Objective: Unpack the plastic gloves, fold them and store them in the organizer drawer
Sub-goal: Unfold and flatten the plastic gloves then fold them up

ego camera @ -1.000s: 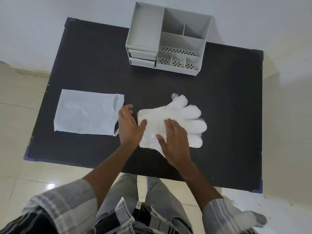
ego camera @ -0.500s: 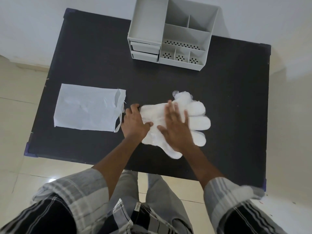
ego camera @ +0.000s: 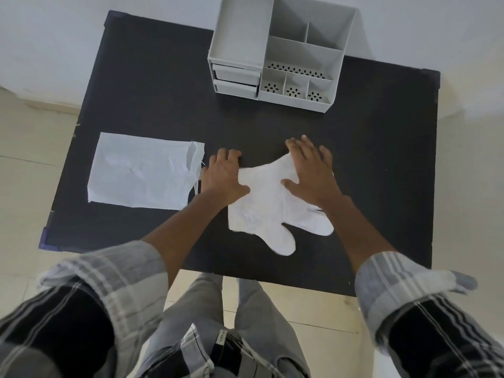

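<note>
A stack of translucent white plastic gloves [ego camera: 268, 211] lies flat in the middle of the black table [ego camera: 152, 77]. My left hand [ego camera: 225, 177] presses on the cuff edge at the stack's left side, fingers spread. My right hand [ego camera: 311, 171] lies flat, palm down, over the gloves' finger part and hides most of it. The thumb and one finger of the gloves stick out toward me. The torn white wrapper [ego camera: 144, 171] lies flat to the left. The grey organizer [ego camera: 278, 47] stands at the table's far edge, its two small drawers [ego camera: 236, 80] pushed in.
The table's near edge runs just above my knees. Tiled floor surrounds the table, and a white wall rises behind the organizer. My plaid sleeves fill the bottom corners of the view.
My right hand has slid away from me across the gloves, from the palm onto the fingers, flattening them. My left hand stays on the cuff edge. The camera has moved closer.
</note>
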